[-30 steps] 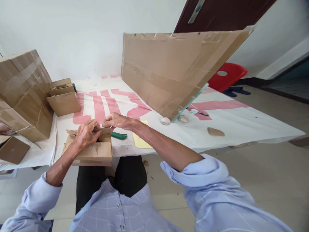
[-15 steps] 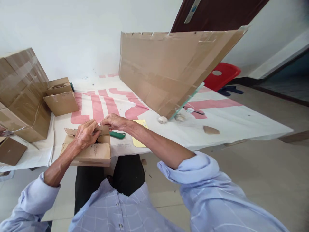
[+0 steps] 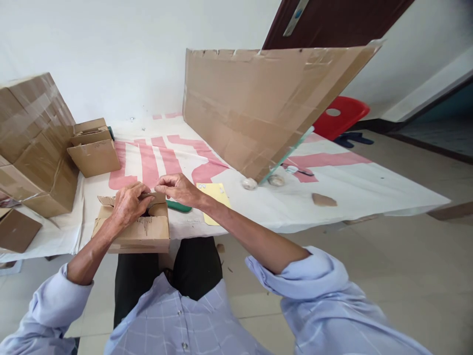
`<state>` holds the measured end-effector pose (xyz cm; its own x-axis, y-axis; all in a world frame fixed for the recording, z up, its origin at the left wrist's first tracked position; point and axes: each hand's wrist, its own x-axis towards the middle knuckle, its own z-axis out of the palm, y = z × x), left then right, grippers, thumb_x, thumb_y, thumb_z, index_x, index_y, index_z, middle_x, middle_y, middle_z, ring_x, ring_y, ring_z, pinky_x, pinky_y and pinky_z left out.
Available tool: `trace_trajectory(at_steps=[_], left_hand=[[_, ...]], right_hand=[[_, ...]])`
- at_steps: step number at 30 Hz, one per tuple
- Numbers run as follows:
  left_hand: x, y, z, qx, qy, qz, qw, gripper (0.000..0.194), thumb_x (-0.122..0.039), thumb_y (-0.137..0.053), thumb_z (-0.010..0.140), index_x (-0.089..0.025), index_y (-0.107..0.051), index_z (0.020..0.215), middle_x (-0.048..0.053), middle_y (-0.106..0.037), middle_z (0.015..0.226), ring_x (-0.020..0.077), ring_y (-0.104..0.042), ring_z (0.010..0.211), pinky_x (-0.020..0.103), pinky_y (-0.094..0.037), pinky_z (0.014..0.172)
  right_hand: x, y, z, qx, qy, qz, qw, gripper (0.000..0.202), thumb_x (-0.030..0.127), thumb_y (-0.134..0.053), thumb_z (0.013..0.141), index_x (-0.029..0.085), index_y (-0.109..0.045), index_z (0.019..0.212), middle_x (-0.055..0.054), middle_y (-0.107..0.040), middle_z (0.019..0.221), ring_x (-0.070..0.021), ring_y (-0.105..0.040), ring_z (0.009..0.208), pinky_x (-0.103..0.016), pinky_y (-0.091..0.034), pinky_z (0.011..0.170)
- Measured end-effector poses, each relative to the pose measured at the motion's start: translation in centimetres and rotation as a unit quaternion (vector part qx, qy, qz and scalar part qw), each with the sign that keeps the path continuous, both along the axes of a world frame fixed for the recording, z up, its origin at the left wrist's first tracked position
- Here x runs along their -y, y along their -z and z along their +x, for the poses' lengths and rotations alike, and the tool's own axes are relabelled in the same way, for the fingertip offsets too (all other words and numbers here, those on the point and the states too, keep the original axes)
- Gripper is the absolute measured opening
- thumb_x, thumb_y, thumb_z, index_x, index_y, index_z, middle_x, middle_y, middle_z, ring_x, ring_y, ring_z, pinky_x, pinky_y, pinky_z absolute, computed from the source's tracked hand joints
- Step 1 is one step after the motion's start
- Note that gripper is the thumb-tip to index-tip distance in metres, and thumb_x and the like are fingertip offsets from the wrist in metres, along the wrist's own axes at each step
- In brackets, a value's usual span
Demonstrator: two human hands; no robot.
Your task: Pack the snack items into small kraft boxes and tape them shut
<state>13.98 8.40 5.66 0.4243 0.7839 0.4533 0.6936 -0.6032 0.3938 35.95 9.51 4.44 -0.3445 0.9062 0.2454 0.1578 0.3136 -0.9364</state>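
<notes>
Left hand (image 3: 129,204): curled over open box (image 3: 144,232) | right hand (image 3: 179,190): fingertips pinched (can't tell what either holds)

1. Under the left hand (image 3: 129,207): plain brown on the open box (image 3: 142,237), dark marks on the near flap.
2. Just below the right hand (image 3: 179,189): solid green on the slim object (image 3: 180,206).
3. Beside the right wrist: yellow on the card (image 3: 215,203), pale patches near the top.
4. Beyond the left hand: white with faded red, blocky print on the cloth (image 3: 258,212).
5. Beyond the right hand: brown with glossy bands on the large panel (image 3: 251,103).
6. Farther right: red on the chair (image 3: 343,119).
</notes>
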Motion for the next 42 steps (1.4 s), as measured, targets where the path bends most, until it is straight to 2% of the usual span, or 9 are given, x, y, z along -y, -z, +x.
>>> trace_trajectory(at_steps=[3, 6, 10, 13, 21, 28, 32, 36, 42], left_hand=[[-0.1, -0.2, 0.0, 0.013, -0.004, -0.014, 1.000, 0.007, -0.019, -0.077, 0.086, -0.022, -0.072, 0.082, 0.002, -0.077, 0.082, 0.0200, -0.066, 0.074, 0.033, -0.046, 0.070], [-0.1, -0.5, 0.1, 0.020, 0.002, -0.030, 0.999, 0.009, -0.020, -0.077, 0.087, -0.021, -0.073, 0.079, 0.002, -0.076, 0.079, 0.0190, -0.064, 0.071, 0.032, -0.044, 0.069], [-0.3, -0.9, 0.3, 0.029, 0.019, -0.054, 0.998, 0.009, -0.019, -0.075, 0.086, -0.021, -0.075, 0.077, 0.002, -0.076, 0.079, 0.0175, -0.062, 0.070, 0.032, -0.043, 0.069], [-0.5, -1.0, 0.4, 0.044, 0.025, -0.072, 0.996, 0.008, -0.019, -0.074, 0.085, -0.020, -0.075, 0.077, 0.001, -0.076, 0.078, 0.0167, -0.061, 0.069, 0.030, -0.042, 0.067], [-1.1, -1.1, 0.5, 0.051, 0.020, -0.102, 0.993, 0.008, -0.022, -0.071, 0.083, -0.020, -0.077, 0.078, 0.001, -0.074, 0.075, 0.0163, -0.059, 0.068, 0.028, -0.042, 0.065], [-1.1, -2.5, 0.3, 0.045, 0.094, -0.118, 0.988, 0.019, -0.031, -0.066, 0.091, -0.018, -0.079, 0.085, 0.004, -0.077, 0.083, 0.0165, -0.061, 0.073, 0.028, -0.043, 0.067], [-1.9, -2.6, 0.4, 0.055, 0.097, -0.122, 0.986, 0.025, -0.032, -0.065, 0.093, -0.018, -0.077, 0.078, 0.002, -0.072, 0.074, 0.0154, -0.059, 0.069, 0.028, -0.041, 0.066], [-2.4, -2.2, 0.5, 0.059, 0.091, -0.120, 0.987, 0.018, -0.027, -0.068, 0.090, -0.018, -0.078, 0.078, 0.002, -0.072, 0.072, 0.0151, -0.059, 0.067, 0.028, -0.043, 0.066], [-2.2, -1.8, 0.6, 0.017, 0.098, -0.065, 0.993, 0.015, -0.020, -0.065, 0.092, -0.018, -0.074, 0.080, 0.003, -0.072, 0.076, 0.0158, -0.060, 0.070, 0.029, -0.045, 0.069]], right_hand=[[0.8, 0.3, -0.1, 0.059, 0.031, 0.139, 0.988, 0.022, 0.036, -0.068, 0.097, 0.020, -0.072, 0.082, -0.005, -0.071, 0.084, -0.0180, -0.061, 0.079, -0.032, -0.052, 0.076], [1.4, 0.9, 0.0, 0.142, 0.049, 0.274, 0.950, 0.023, 0.025, -0.062, 0.105, 0.022, -0.075, 0.086, -0.009, -0.074, 0.095, -0.0216, -0.068, 0.090, -0.034, -0.053, 0.084], [1.5, 1.7, 0.3, 0.248, 0.071, 0.367, 0.894, 0.031, 0.019, -0.053, 0.111, 0.022, -0.077, 0.091, -0.010, -0.077, 0.102, -0.0215, -0.070, 0.093, -0.033, -0.053, 0.083], [1.4, 2.4, 0.4, 0.273, 0.082, 0.394, 0.873, 0.027, 0.016, -0.056, 0.110, 0.022, -0.078, 0.097, -0.011, -0.079, 0.106, -0.0211, -0.071, 0.093, -0.034, -0.052, 0.083], [0.8, 4.1, 0.5, 0.258, 0.101, 0.398, 0.875, 0.022, 0.016, -0.062, 0.108, 0.025, -0.082, 0.111, -0.012, -0.080, 0.115, -0.0227, -0.073, 0.100, -0.037, -0.055, 0.091], [0.5, 4.8, 0.8, 0.282, 0.120, 0.425, 0.852, 0.034, 0.017, -0.050, 0.113, 0.023, -0.083, 0.119, -0.014, -0.082, 0.116, -0.0239, -0.075, 0.103, -0.039, -0.058, 0.092], [0.4, 5.0, 0.9, 0.269, 0.121, 0.414, 0.861, 0.033, 0.017, -0.052, 0.111, 0.023, -0.083, 0.120, -0.014, -0.082, 0.116, -0.0242, -0.076, 0.104, -0.039, -0.060, 0.093], [0.5, 5.0, 0.8, 0.195, 0.111, 0.372, 0.901, 0.029, 0.024, -0.056, 0.110, 0.023, -0.083, 0.118, -0.014, -0.081, 0.116, -0.0238, -0.075, 0.105, -0.037, -0.060, 0.093], [-0.1, 4.0, -0.3, 0.031, 0.083, 0.186, 0.978, 0.030, 0.046, -0.067, 0.103, 0.019, -0.078, 0.097, -0.006, -0.075, 0.089, -0.0191, -0.066, 0.079, -0.032, -0.053, 0.077]])
